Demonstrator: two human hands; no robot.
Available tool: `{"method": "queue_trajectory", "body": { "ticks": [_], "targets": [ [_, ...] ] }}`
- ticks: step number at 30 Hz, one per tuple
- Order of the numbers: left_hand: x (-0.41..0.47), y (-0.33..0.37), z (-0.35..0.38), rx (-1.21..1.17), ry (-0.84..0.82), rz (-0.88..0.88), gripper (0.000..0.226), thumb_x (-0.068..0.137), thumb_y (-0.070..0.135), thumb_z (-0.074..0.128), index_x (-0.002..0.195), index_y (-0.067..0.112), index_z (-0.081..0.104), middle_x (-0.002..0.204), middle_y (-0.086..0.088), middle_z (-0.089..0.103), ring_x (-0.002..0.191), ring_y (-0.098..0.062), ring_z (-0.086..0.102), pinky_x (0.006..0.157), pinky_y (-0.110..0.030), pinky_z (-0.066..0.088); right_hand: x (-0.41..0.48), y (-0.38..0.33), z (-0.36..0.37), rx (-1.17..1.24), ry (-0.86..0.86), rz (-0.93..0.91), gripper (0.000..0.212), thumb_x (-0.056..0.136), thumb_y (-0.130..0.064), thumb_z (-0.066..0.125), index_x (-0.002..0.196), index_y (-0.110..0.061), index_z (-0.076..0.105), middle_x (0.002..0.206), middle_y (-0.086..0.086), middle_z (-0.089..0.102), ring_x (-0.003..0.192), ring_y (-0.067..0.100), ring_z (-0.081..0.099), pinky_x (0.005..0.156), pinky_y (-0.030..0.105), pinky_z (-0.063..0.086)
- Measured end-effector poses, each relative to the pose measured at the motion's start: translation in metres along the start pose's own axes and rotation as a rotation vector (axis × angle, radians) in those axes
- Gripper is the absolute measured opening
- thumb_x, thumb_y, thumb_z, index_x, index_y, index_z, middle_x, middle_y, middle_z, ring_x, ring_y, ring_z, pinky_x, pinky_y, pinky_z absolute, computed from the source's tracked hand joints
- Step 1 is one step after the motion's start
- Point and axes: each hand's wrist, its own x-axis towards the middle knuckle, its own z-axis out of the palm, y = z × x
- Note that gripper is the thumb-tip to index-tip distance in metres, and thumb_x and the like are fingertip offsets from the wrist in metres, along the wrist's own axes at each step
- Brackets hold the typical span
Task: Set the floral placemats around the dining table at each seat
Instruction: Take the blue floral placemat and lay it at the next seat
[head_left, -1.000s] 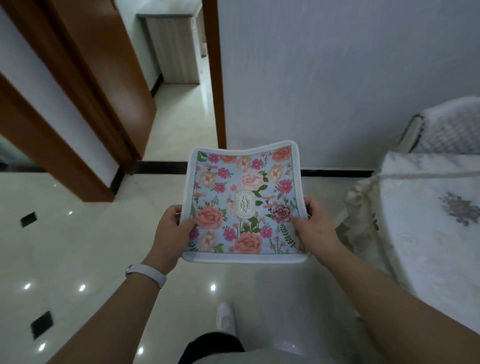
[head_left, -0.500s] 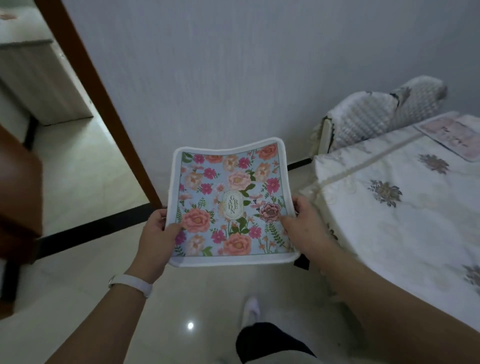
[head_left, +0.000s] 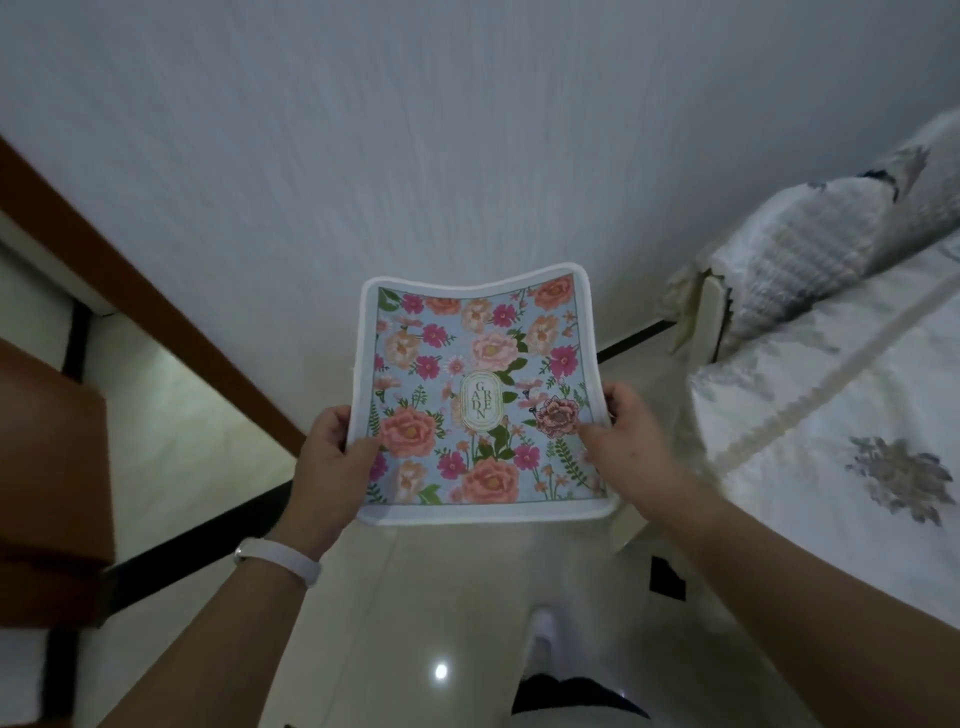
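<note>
- Two hands are gripping one floral placemat (head_left: 480, 395) by its side edges: the left hand (head_left: 332, 462) is pinching the left edge with the thumb on top, and the right hand (head_left: 623, 436) is doing the same on the right edge.
- The placemat is hanging in the air over the tiled floor (head_left: 415, 613), printed side up, sagging a little in the middle, with its far corners curling upward.
- It is sitting well apart from any seat for now; the desk (head_left: 841, 415), covered in a white embroidered tablecloth, is lying to the right, and a covered chair back (head_left: 810, 244) is standing at its far edge.
- The step in hand looks like carrying a mat toward the desk, so the task seems to be at the transport stage for this piece.
- The next move is probably calling for a swing to the right, lowering the mat flat onto the cloth in front of a seat.
- No other placemat is showing on the visible part of the desk.
</note>
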Motion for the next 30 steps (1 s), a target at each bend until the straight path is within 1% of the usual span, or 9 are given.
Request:
{"method": "queue_trajectory", "body": {
  "ticks": [2,4,6,9,14,17,21,26,30],
  "targets": [
    [0.03,0.015,0.014,-0.005,-0.029,0.025,0.017,0.09,0.008,0.063,0.101,0.019,0.058,0.098,-0.006,0.07,0.085,-0.024,0.07,0.068,-0.04,0.06,0.026,-0.013,-0.011,-0.004,0.024,-0.017,0.02,0.092,-0.018,0.061,0.109,-0.022,0.052,0.097,-0.01,0.066,0.082,0.009,0.068,0.064,0.033,0.06],
    [0.053,0.029,0.03,-0.018,-0.053,0.043,0.019,0.089,0.007,0.063,0.098,0.023,0.058,0.098,-0.007,0.07,0.085,-0.026,0.07,0.072,-0.045,0.059,0.046,-0.025,-0.025,-0.018,0.066,-0.032,0.021,0.091,-0.017,0.061,0.109,-0.023,0.052,0.097,-0.012,0.064,0.083,0.009,0.067,0.063,0.032,0.059],
    [0.075,0.041,0.048,-0.04,-0.08,0.063,0.021,0.089,0.003,0.061,0.096,0.023,0.057,0.097,-0.006,0.07,0.083,-0.025,0.07,0.068,-0.042,0.059,0.065,-0.034,-0.041,-0.026,0.112,-0.059,0.022,0.09,-0.016,0.062,0.109,-0.022,0.052,0.098,-0.011,0.064,0.083,0.011,0.068,0.063,0.034,0.059],
    [0.108,0.058,0.077,-0.061,-0.158,0.069,0.023,0.092,0.001,0.058,0.095,0.023,0.056,0.096,-0.003,0.07,0.082,-0.021,0.07,0.059,-0.027,0.057,0.089,-0.041,-0.058,-0.04,0.171,-0.061,0.024,0.09,-0.017,0.063,0.111,-0.023,0.053,0.099,-0.011,0.065,0.082,0.01,0.068,0.067,0.036,0.059],
    [0.174,0.073,0.118,-0.067,-0.287,0.08,0.018,0.092,0.003,0.057,0.105,0.015,0.056,0.101,-0.006,0.071,0.085,-0.023,0.071,0.069,-0.038,0.059,0.134,-0.048,-0.072,-0.03,0.281,-0.018,0.024,0.09,-0.014,0.062,0.111,-0.02,0.052,0.098,-0.007,0.065,0.081,0.009,0.067,0.061,0.028,0.057],
    [0.225,0.09,0.145,-0.088,-0.373,0.098,0.019,0.092,0.001,0.057,0.105,0.015,0.056,0.101,-0.006,0.07,0.086,-0.024,0.07,0.071,-0.042,0.059,0.17,-0.057,-0.076,-0.032,0.363,0.009,0.021,0.091,-0.012,0.06,0.109,-0.021,0.052,0.096,-0.007,0.065,0.082,0.009,0.066,0.061,0.025,0.054],
    [0.291,0.12,0.181,-0.109,-0.49,0.127,0.02,0.092,0.002,0.057,0.101,0.019,0.056,0.099,-0.003,0.07,0.083,-0.02,0.071,0.066,-0.035,0.058,0.221,-0.077,-0.082,-0.033,0.464,0.024,0.021,0.091,-0.021,0.062,0.109,-0.025,0.052,0.095,-0.009,0.064,0.083,0.01,0.066,0.064,0.03,0.056],
    [0.361,0.16,0.228,-0.097,-0.683,0.171,0.016,0.093,0.008,0.058,0.1,0.021,0.053,0.101,-0.002,0.068,0.085,-0.019,0.071,0.068,-0.036,0.06,0.278,-0.104,-0.08,-0.057,0.607,0.089,0.023,0.09,-0.025,0.065,0.108,-0.024,0.052,0.094,-0.005,0.063,0.08,0.014,0.065,0.058,0.029,0.053],
    [0.4,0.182,0.27,-0.062,-0.824,0.227,0.018,0.093,0.007,0.055,0.097,0.025,0.053,0.093,-0.003,0.065,0.068,-0.011,0.064,0.059,-0.027,0.055,0.3,-0.108,-0.089,-0.074,0.772,0.171,0.025,0.089,-0.019,0.063,0.11,-0.025,0.049,0.093,-0.005,0.062,0.079,0.018,0.064,0.062,0.034,0.054]
  ]
}}
